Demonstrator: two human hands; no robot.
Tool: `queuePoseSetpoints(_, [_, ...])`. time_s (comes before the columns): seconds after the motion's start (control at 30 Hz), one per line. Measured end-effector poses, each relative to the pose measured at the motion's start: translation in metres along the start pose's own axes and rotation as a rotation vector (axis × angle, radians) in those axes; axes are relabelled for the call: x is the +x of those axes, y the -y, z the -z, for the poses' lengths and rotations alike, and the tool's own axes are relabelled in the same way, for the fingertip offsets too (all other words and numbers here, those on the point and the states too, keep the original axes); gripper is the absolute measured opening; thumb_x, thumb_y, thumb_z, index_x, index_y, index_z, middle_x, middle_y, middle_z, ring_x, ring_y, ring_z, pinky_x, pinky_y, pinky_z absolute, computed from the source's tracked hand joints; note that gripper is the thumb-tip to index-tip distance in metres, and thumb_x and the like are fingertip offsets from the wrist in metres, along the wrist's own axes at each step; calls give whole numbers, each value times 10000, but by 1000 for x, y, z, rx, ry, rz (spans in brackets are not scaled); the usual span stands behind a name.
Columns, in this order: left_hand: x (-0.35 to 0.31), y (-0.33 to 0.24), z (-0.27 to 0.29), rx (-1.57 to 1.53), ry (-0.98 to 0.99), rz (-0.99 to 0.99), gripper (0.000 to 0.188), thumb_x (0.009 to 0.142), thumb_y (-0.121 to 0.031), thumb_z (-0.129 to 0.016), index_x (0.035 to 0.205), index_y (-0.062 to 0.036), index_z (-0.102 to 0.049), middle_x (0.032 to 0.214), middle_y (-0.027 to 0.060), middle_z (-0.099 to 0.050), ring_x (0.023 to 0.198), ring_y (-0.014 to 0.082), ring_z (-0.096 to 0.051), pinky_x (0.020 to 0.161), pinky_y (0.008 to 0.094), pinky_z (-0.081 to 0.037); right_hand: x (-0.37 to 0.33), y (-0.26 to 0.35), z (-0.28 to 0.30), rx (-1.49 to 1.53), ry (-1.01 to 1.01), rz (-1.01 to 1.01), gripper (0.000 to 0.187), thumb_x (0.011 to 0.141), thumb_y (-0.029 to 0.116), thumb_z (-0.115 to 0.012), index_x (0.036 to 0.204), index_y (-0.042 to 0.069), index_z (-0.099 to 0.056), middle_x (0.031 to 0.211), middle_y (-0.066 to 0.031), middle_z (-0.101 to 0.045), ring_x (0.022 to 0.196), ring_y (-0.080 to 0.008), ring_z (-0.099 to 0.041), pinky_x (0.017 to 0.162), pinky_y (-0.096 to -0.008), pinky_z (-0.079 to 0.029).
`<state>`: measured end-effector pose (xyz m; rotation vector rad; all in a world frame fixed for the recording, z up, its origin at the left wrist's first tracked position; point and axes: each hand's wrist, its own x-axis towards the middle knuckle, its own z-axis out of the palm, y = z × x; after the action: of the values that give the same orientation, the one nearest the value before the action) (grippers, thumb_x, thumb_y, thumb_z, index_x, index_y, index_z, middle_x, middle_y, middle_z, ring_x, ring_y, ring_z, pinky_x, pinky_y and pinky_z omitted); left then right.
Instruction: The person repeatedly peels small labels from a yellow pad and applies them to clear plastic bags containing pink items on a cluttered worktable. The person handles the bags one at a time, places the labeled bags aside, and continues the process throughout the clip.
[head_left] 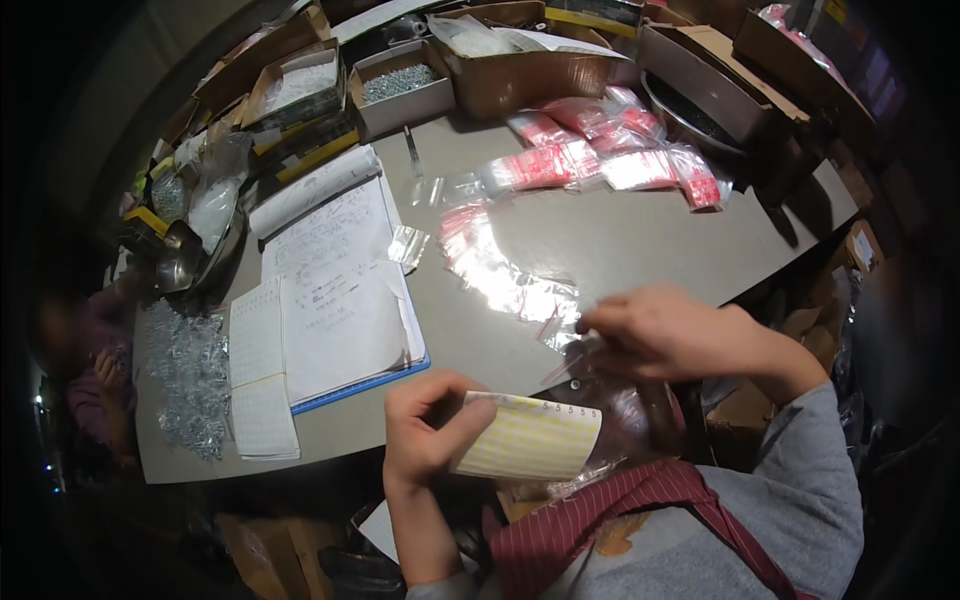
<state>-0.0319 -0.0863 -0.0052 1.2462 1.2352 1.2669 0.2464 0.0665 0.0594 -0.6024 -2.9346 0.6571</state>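
So it's a gray worktable [690, 250] in a pretty dim room, with cardboard boxes crammed along the far edge, one shallow box [365, 122] full of small metal parts. Left hand [432, 435] is over the near edge, thumb and fingers pinched on a curved sheet of yellow-and-white labels [540, 440], so the sheet is up off the table in front of the person's gray shirt and striped maroon cloth [590, 515]. Right hand [655, 330] is at the near end of a fanned-out row of clear zip bags [475, 255], fingers bent in close; can't tell if they've got a bag between them (it's blurry right there). More red-marked bag bundles [640, 170] lie farther back. Left of the row there's a written-on paper pad [330, 300] on a blue board [365, 386], a pen [412, 152] just beyond it, and a heap of small clear packets [185, 385] near the table's left edge. Someone else's hand [106, 370] shows past that.
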Motion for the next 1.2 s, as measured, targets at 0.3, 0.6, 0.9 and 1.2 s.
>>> queuePoseSetpoints(0.3, [2,0,-3,39,-10,19,139,868,-59,-738,971,35,-730,815,18,-699,752,61,-621,679,221,-475,33,-7,-8,134,58,-43,320,904,234,-666,1115,-3,-625,995,-236,-690,915,-422,-690,817,-486,-539])
queuePoseSetpoints(0.6, [3,-7,-11,-7,-40,15,163,882,-54,-728,1018,35,-725,845,36,-721,768,72,-644,698,229,-501,10,-8,14,13,343,-111,293,895,206,-678,1095,6,-603,840,-218,-674,839,-414,-684,734,-485,-536])
queuePoseSetpoints(0.9, [4,-3,-17,158,-114,-47,111,863,-48,-743,942,29,-728,794,44,-714,732,71,-631,683,237,-498,15,14,-18,296,3,140,295,869,138,-688,1119,33,-572,1061,-175,-620,1013,-380,-620,850,-465,-510])
queuePoseSetpoints(1.2, [5,2,-20,203,-201,-23,102,867,-80,-747,912,8,-725,737,9,-679,682,51,-581,631,225,-462,18,22,-51,-104,-314,274,361,722,93,-711,1061,12,-614,981,-118,-596,899,-299,-611,751,-386,-519])
